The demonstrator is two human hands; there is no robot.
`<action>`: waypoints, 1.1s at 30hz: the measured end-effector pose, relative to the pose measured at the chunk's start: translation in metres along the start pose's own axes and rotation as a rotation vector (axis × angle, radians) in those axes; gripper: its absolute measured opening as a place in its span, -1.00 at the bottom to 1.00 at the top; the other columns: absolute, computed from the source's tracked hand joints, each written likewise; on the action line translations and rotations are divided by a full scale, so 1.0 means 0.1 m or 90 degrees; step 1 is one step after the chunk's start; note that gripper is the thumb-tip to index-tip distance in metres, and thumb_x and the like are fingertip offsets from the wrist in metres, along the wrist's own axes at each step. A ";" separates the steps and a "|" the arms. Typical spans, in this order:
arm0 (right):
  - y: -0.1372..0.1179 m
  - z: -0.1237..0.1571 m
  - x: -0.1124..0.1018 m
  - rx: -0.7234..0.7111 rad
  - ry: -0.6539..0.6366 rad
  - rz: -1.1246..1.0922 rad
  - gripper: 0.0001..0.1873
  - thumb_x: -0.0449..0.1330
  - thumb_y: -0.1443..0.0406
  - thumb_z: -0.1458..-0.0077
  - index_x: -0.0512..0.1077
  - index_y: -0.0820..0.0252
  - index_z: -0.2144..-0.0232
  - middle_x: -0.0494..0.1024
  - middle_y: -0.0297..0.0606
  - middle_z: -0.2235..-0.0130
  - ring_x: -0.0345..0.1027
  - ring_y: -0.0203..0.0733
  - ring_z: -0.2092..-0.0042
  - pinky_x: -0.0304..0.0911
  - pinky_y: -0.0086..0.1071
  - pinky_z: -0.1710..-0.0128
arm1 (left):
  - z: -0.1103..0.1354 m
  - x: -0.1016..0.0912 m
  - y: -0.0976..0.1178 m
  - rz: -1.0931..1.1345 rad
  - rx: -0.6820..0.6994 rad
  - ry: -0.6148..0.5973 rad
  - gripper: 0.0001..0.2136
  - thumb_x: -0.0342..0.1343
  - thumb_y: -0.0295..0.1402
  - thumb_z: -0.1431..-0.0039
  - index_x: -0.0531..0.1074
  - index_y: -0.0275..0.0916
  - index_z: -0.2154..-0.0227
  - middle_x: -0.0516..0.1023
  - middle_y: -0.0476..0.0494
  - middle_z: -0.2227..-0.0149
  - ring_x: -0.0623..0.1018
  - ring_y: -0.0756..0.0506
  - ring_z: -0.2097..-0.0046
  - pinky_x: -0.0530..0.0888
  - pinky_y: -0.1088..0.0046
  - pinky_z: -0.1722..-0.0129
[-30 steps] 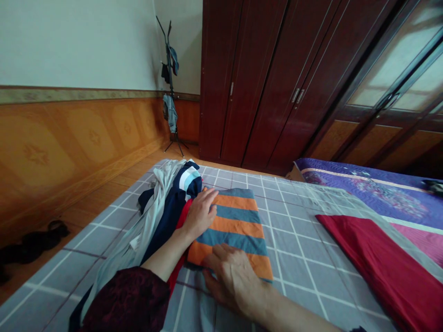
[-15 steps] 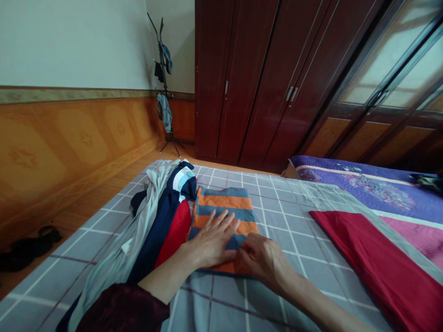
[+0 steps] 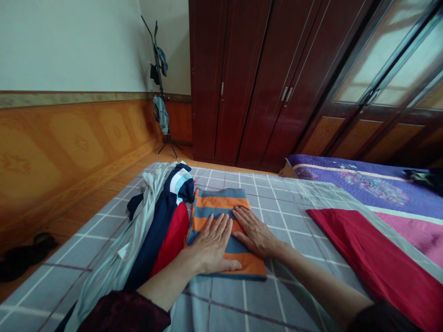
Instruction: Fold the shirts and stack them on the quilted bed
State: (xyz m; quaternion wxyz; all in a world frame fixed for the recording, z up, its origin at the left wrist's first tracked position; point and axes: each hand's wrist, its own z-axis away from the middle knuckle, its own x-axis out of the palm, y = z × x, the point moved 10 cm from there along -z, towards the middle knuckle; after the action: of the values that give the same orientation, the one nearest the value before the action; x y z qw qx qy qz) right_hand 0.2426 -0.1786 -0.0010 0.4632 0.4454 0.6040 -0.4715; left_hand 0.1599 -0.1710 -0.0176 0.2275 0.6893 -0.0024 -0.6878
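Note:
A folded cloth garment with orange and grey-blue stripes point(image 3: 221, 201) lies flat on the checked grey bedsheet point(image 3: 228, 306). Flat on its left and lower middle rests my left hand point(image 3: 212, 244), fingers stretched out and thumb spread to the right. My right hand point(image 3: 256, 233) lies on the garment's right side, also with the fingers extended, its fingertips close to those of the left. Neither hand grips anything. Parts of the stripes are hidden under both palms.
Left of the striped garment is a heap of clothes, with a grey one point(image 3: 150, 216), a navy one point(image 3: 152, 242) and a red one point(image 3: 175, 235). A dark red folded cloth point(image 3: 384, 258) lies at right. Beyond stand a wardrobe point(image 3: 238, 92) and a coat rack point(image 3: 161, 83).
My right hand has opened from a closed shape at the garment's lower right edge and moved up onto its right side, lying flat. My left hand stays flat, slightly lower.

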 end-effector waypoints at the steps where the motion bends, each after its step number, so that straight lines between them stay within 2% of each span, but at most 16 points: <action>1: 0.11 -0.05 0.00 0.034 0.000 0.030 -0.35 -0.04 0.07 -0.23 0.07 0.35 -0.24 0.07 0.03 -0.27 -0.14 0.00 -0.30 -0.12 -0.02 -0.24 | 0.00 -0.01 0.01 0.001 0.000 -0.003 -0.02 -0.19 0.25 -0.05 -0.36 -0.40 -0.30 -0.37 -0.43 -0.32 -0.31 -0.29 -0.33 -0.26 0.00 -0.25; 4: 0.22 -0.19 -0.10 0.086 0.037 0.073 -0.42 -0.04 0.15 -0.24 0.13 0.36 -0.21 0.08 0.05 -0.27 -0.13 0.02 -0.29 -0.12 0.00 -0.23 | -0.01 -0.04 0.00 0.018 -0.024 -0.011 0.04 -0.11 0.25 0.00 -0.38 -0.44 -0.29 -0.40 -0.45 -0.31 -0.32 -0.31 -0.32 -0.21 0.02 -0.25; 7: 0.02 -0.32 -0.06 -0.005 0.023 0.033 -0.47 -0.09 0.21 -0.26 0.11 0.27 -0.23 0.07 -0.07 -0.28 -0.13 -0.09 -0.29 -0.13 -0.11 -0.24 | -0.02 -0.04 -0.05 0.032 -0.064 -0.027 0.11 0.01 0.22 0.06 -0.40 -0.51 -0.28 -0.43 -0.50 -0.31 -0.34 -0.34 -0.31 -0.16 0.04 -0.26; 9: 0.00 -0.40 0.00 -0.022 0.000 0.010 -0.47 -0.11 0.19 -0.27 0.10 0.25 -0.23 0.09 -0.12 -0.28 -0.12 -0.12 -0.29 -0.13 -0.14 -0.24 | -0.02 -0.03 -0.06 0.036 -0.066 -0.030 0.12 0.03 0.20 0.06 -0.42 -0.50 -0.28 -0.45 -0.49 -0.31 -0.37 -0.35 -0.31 -0.16 0.02 -0.25; 13: 0.22 -0.53 0.01 0.071 0.032 0.019 -0.43 -0.12 0.17 -0.26 0.12 0.42 -0.21 0.06 0.09 -0.27 -0.15 0.04 -0.29 -0.11 -0.03 -0.21 | -0.04 0.02 -0.05 0.030 -0.037 -0.031 0.08 -0.01 0.21 0.04 -0.43 -0.43 -0.29 -0.47 -0.44 -0.31 -0.39 -0.36 -0.30 -0.19 -0.05 -0.24; 17: 0.23 -0.62 0.02 0.069 0.038 0.016 -0.51 -0.04 0.21 -0.23 0.19 0.18 -0.19 0.13 -0.15 -0.26 -0.09 -0.07 -0.28 -0.15 -0.16 -0.23 | -0.03 0.02 -0.05 0.028 -0.034 -0.026 0.09 -0.02 0.22 0.04 -0.46 -0.43 -0.28 -0.49 -0.42 -0.31 -0.41 -0.35 -0.30 -0.20 -0.05 -0.24; 18: 0.26 -0.63 0.00 0.084 0.045 0.016 -0.52 -0.04 0.22 -0.23 0.20 0.17 -0.18 0.15 -0.16 -0.26 -0.08 -0.07 -0.27 -0.16 -0.17 -0.23 | -0.03 0.02 -0.05 0.030 -0.040 -0.034 0.09 -0.02 0.22 0.04 -0.46 -0.44 -0.28 -0.49 -0.43 -0.31 -0.42 -0.35 -0.30 -0.20 -0.05 -0.24; 21: 0.54 -0.61 -0.11 0.183 0.086 0.018 -0.52 -0.05 0.21 -0.24 0.25 0.34 -0.13 0.19 0.04 -0.21 -0.01 0.04 -0.24 -0.09 -0.11 -0.19 | -0.01 0.03 -0.06 0.032 -0.043 -0.047 0.08 -0.10 0.26 0.02 -0.45 -0.45 -0.28 -0.53 -0.44 -0.30 -0.45 -0.35 -0.29 -0.23 -0.05 -0.24; 23: 0.76 -0.57 -0.18 0.250 0.104 0.013 -0.55 -0.03 0.22 -0.22 0.29 0.37 -0.09 0.26 0.06 -0.16 0.09 0.02 -0.19 -0.03 -0.18 -0.15 | -0.01 0.03 -0.05 0.028 -0.032 -0.043 0.05 -0.18 0.30 0.01 -0.43 -0.41 -0.29 -0.55 -0.41 -0.30 -0.47 -0.34 -0.29 -0.26 -0.05 -0.24; 25: 0.98 -0.50 -0.22 0.317 0.106 0.001 -0.59 -0.03 0.23 -0.22 0.35 0.34 -0.02 0.37 0.03 -0.07 0.19 -0.02 -0.12 0.05 -0.23 -0.10 | -0.01 0.04 -0.06 0.025 -0.025 -0.044 0.03 -0.24 0.33 0.02 -0.40 -0.36 -0.29 -0.56 -0.38 -0.30 -0.48 -0.33 -0.29 -0.28 -0.05 -0.24; 28: 1.28 -0.44 -0.20 0.423 0.069 -0.040 -0.62 -0.01 0.14 -0.23 0.45 0.29 0.16 0.51 -0.06 0.17 0.37 -0.05 0.07 0.22 -0.20 0.06 | -0.01 0.05 -0.07 0.022 -0.028 -0.054 0.02 -0.26 0.34 0.03 -0.40 -0.32 -0.30 -0.57 -0.36 -0.30 -0.47 -0.34 -0.29 -0.29 -0.06 -0.23; 30: 1.41 -0.47 -0.12 0.468 0.022 -0.085 -0.63 0.06 0.08 -0.20 0.45 0.27 0.25 0.51 -0.20 0.28 0.41 -0.16 0.22 0.30 -0.23 0.19 | 0.00 0.03 -0.06 0.024 -0.027 -0.055 0.01 -0.26 0.34 0.02 -0.39 -0.30 -0.30 -0.56 -0.36 -0.30 -0.46 -0.33 -0.29 -0.29 -0.06 -0.24; 33: 1.51 -0.59 -0.01 0.500 -0.035 -0.155 -0.68 0.12 0.11 -0.18 0.41 0.28 0.24 0.48 -0.29 0.28 0.39 -0.29 0.32 0.35 -0.31 0.30 | 0.01 0.01 -0.04 0.030 -0.023 -0.050 0.00 -0.27 0.34 0.02 -0.36 -0.30 -0.30 -0.55 -0.37 -0.30 -0.45 -0.31 -0.30 -0.30 -0.04 -0.24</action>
State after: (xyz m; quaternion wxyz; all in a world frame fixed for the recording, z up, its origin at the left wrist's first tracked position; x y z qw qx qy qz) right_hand 0.3817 -0.0972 -0.0166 0.2147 0.5006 0.4137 -0.7295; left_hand 0.1580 -0.1677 -0.0194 0.2560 0.6572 -0.0151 -0.7087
